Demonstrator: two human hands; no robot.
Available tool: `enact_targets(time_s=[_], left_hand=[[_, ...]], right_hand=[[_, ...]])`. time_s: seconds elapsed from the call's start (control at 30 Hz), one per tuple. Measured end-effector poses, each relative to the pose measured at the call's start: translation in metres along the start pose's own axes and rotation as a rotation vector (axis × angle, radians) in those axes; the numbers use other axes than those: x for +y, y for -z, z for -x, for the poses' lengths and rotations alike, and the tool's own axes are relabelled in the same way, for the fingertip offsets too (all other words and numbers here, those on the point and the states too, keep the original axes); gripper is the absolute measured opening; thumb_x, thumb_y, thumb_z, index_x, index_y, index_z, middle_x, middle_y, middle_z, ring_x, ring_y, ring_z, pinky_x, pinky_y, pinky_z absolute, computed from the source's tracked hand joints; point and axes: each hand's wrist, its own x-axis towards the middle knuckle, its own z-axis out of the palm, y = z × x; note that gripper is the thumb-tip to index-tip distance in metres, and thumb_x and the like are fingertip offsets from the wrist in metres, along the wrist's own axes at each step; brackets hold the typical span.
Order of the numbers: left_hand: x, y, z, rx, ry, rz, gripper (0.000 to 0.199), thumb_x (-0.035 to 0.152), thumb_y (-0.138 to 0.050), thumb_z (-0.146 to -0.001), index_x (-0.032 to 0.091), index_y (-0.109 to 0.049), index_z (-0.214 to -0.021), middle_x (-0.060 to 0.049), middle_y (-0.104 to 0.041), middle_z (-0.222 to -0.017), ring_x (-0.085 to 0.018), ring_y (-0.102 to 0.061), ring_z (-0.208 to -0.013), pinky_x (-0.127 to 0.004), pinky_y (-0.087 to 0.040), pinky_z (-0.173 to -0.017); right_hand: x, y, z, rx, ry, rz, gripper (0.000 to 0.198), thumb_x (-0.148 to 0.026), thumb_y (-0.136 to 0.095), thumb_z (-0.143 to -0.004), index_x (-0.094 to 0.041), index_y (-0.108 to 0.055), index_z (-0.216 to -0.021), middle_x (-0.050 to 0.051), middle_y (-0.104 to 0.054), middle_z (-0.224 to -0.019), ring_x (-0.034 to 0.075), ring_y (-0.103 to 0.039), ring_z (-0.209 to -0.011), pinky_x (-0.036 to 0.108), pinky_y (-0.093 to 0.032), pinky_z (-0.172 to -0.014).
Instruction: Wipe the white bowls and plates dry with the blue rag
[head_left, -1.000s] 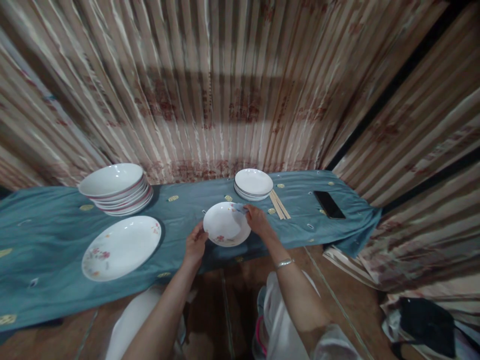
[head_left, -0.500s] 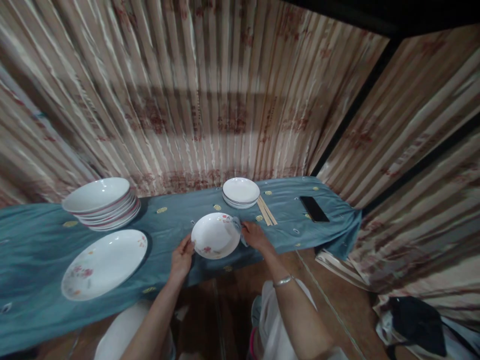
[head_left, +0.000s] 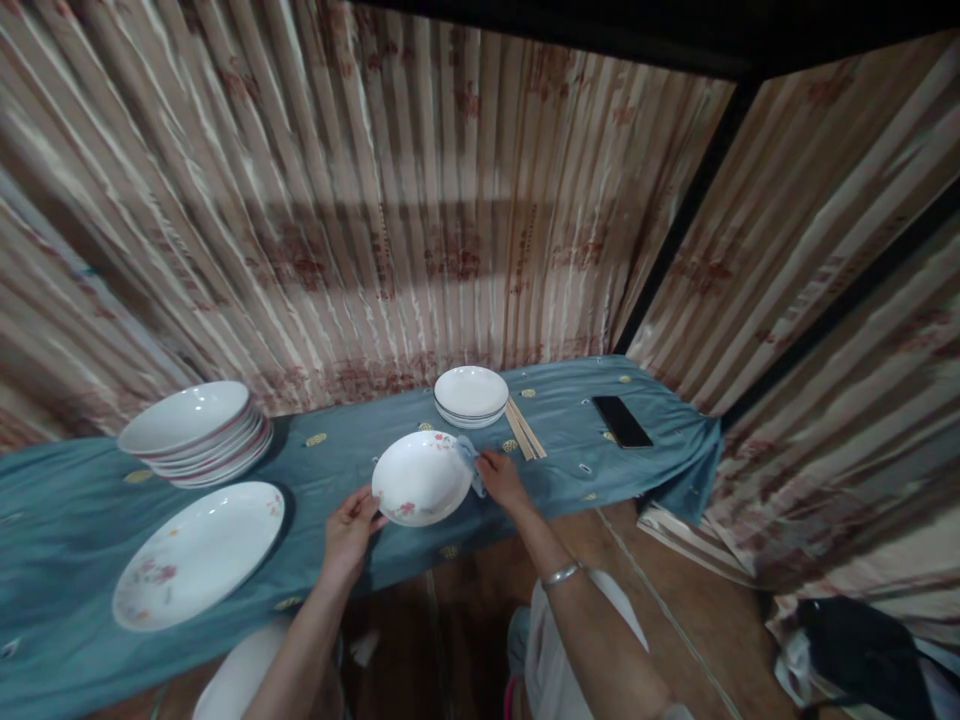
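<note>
Blue cloth (head_left: 330,455) bears two stacks (head_left: 471,392), one phone (head_left: 621,421), one platter (head_left: 202,560). Across a gap from the platter, near the cloth's front edge, left hand (head_left: 352,530) pinches one plate (head_left: 420,480), right hand (head_left: 501,480) one rag (head_left: 466,449).

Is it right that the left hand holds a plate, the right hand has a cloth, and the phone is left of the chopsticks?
Not quite: the phone is right of the chopsticks, as the head view shows. The left hand holds a plate, the right hand a cloth.
</note>
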Motion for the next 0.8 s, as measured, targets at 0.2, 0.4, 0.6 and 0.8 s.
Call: enact_targets(time_s=[0.2,0.4,0.6,0.8], left_hand=[[0.016,-0.028,-0.004,-0.027,-0.028,0.096,0.026,0.016,-0.076,-0.055,0.015,-0.066,-0.079,-0.001,-0.068,-0.076,-0.013,-0.063,-0.064,-0.028,-0.058,-0.059],[0.029,-0.078,-0.019,-0.06,0.004,0.174,0.018,0.007,-0.067,-0.06,0.016,-0.06,-0.075,0.001,-0.065,-0.072,-0.014,-0.062,-0.067,-0.041,-0.06,-0.073],[0.046,-0.115,-0.049,-0.013,0.007,0.136,0.023,0.005,-0.066,-0.063,0.019,-0.051,-0.073,-0.002,-0.064,-0.072,-0.018,-0.065,-0.077,-0.042,-0.061,-0.072],[0.05,-0.135,-0.069,-0.015,0.001,0.083,0.026,0.004,-0.068,-0.062,0.018,-0.05,-0.075,-0.004,-0.062,-0.076,-0.022,-0.065,-0.083,-0.045,-0.06,-0.074]], right_hand=[[-0.004,0.013,-0.009,0.117,-0.119,-0.787,0.032,-0.05,-0.062,-0.067,-0.018,-0.064,-0.071,-0.005,-0.052,-0.056,0.01,-0.043,-0.051,0.021,-0.032,-0.049],[-0.002,0.016,-0.023,0.255,-0.163,-0.971,0.034,-0.05,-0.069,-0.062,-0.019,-0.066,-0.075,-0.004,-0.059,-0.062,0.012,-0.053,-0.06,0.024,-0.043,-0.057],[0.001,0.026,-0.028,0.23,-0.048,-0.907,0.045,-0.045,-0.07,-0.066,-0.021,-0.069,-0.104,0.003,-0.07,-0.088,0.02,-0.063,-0.087,0.032,-0.05,-0.077],[0.0,0.02,-0.028,0.067,-0.067,-0.923,0.062,-0.041,-0.071,-0.067,-0.025,-0.059,-0.126,0.002,-0.071,-0.096,0.02,-0.065,-0.09,0.032,-0.052,-0.078]])
